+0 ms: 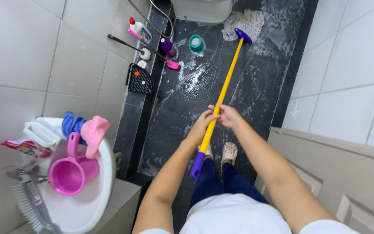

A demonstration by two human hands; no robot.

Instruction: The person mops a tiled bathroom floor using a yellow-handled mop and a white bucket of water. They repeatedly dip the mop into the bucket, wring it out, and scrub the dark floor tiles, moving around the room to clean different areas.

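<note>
- The left hand [200, 126] is wrapping its fingers closed around the long yellow mop pole with purple end grip [221, 93], low on the shaft, and the right hand [228, 116] is closing on the same pole just above it, the two hands nearly touching.
- The pole is slanting away from the person, and its white string mop head [244, 22] is lying on the wet, dark speckled stone floor [256, 86] at the foot of the white toilet base [202, 8].
- Soapy water is foaming across the floor between the mop head and the person's pale clogs [229, 151], so a foot seems likely to slip there if weight shifts quickly.
- A teal plastic cup [196, 43] is standing upright on the wet floor just beside the mop head; whether anything is in it cannot be told, and a wide sweep looks likely to knock it over.
- A purple bottle [168, 47] and a pink-handled brush [172, 64] are sitting near the cup, also within the mop's swing.
- The white washbasin [102, 186] at the left is holding a pink plastic scoop [71, 171], which appears empty, with blue and pink cloths [85, 132] draping over the rim.
- A grey scrubbing brush [31, 203] is resting on the basin's near edge and seems liable to slide off if bumped.
</note>
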